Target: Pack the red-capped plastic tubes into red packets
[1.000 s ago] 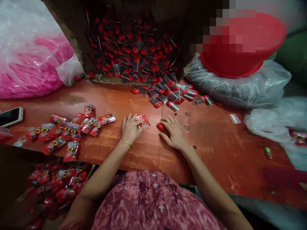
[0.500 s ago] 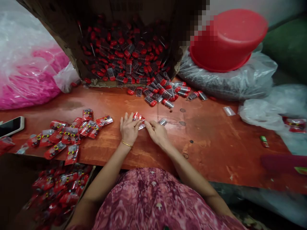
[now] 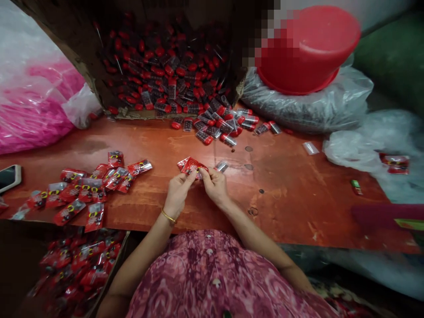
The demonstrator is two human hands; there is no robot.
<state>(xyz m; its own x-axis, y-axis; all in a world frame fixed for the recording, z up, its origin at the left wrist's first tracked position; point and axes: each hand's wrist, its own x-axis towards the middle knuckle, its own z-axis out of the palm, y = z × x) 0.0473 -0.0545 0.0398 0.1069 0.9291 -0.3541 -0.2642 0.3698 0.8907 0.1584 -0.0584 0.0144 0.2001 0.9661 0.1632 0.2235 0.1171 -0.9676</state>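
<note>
A small red glossy plastic sachet with a pale round print is held just above the red-brown counter, near its middle. It is flat, its face turned up and tilted. The left hand pinches its near left edge and the right hand its near right edge. A small clear plastic capsule sits just right of it, against the right hand's fingers; whether it is held is unclear.

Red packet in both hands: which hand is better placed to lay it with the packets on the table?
Likely the left. The left hand pinches the red packet, and the pile of packets lies on its side; the right hand would have to cross over.
</note>
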